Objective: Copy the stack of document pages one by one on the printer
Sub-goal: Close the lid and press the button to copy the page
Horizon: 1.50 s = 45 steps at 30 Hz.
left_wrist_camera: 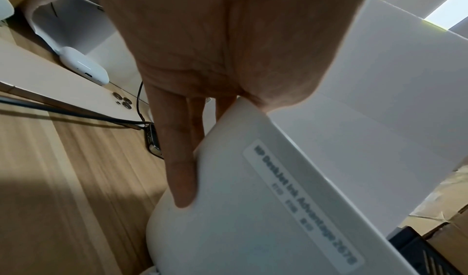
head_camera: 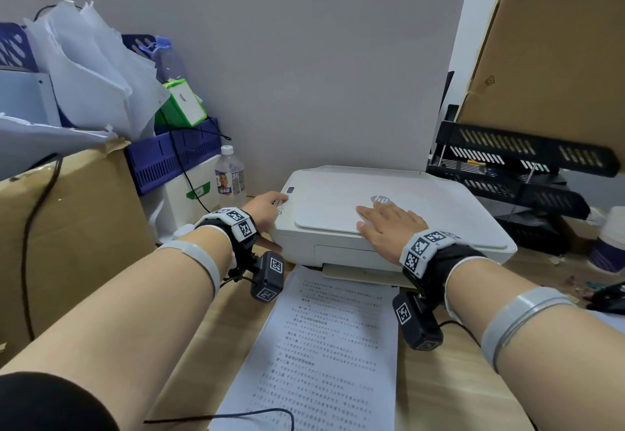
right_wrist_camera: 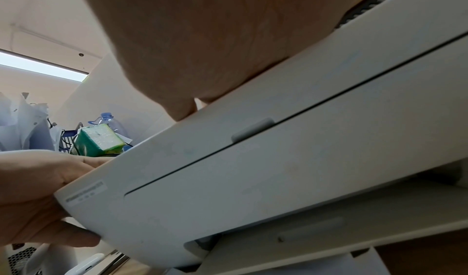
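Left grip (head_camera: 267,209) clasping white printer (head_camera: 439,217) corner, lid (head_camera: 328,210) closed, text-covered page (head_camera: 331,346)

Printed page (head_camera: 324,356) bottom cut off by frame; top edge hidden under printer (head_camera: 389,214). Model label (right_wrist_camera: 86,194) blurred.
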Each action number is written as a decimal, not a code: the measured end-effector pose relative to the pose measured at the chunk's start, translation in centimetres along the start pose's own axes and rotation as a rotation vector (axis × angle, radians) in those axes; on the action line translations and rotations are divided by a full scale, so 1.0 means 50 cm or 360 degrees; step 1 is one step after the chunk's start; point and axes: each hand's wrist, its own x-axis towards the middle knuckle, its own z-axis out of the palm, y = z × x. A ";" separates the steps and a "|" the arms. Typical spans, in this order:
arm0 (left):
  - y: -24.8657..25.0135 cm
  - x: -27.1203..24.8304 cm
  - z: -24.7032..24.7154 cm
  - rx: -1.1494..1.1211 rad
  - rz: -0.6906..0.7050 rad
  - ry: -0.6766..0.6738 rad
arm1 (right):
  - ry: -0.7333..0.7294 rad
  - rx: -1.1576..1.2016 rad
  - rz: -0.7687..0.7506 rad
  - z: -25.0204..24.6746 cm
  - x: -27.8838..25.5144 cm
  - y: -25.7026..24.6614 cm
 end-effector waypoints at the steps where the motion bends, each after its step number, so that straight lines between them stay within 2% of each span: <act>1: 0.001 -0.002 -0.001 -0.0012 -0.0025 -0.0024 | -0.0001 -0.0001 -0.0002 0.000 0.000 -0.001; 6: 0.007 -0.018 -0.006 -0.0177 -0.0073 -0.0071 | 0.0005 -0.0011 -0.0007 0.002 0.001 0.000; 13: 0.008 -0.030 -0.005 -0.0222 -0.0028 -0.0094 | 0.0009 -0.0018 0.0001 0.007 0.003 0.004; 21: 0.013 -0.020 -0.012 0.0025 -0.0090 -0.0127 | -0.0011 -0.0009 0.0008 0.007 0.006 0.003; 33: 0.039 -0.036 -0.007 0.0330 -0.0056 -0.0074 | -0.0021 -0.0023 0.0002 0.007 0.008 0.005; 45: 0.035 -0.037 -0.007 0.0263 -0.0041 -0.0075 | -0.0015 -0.0007 0.0012 0.005 0.003 0.003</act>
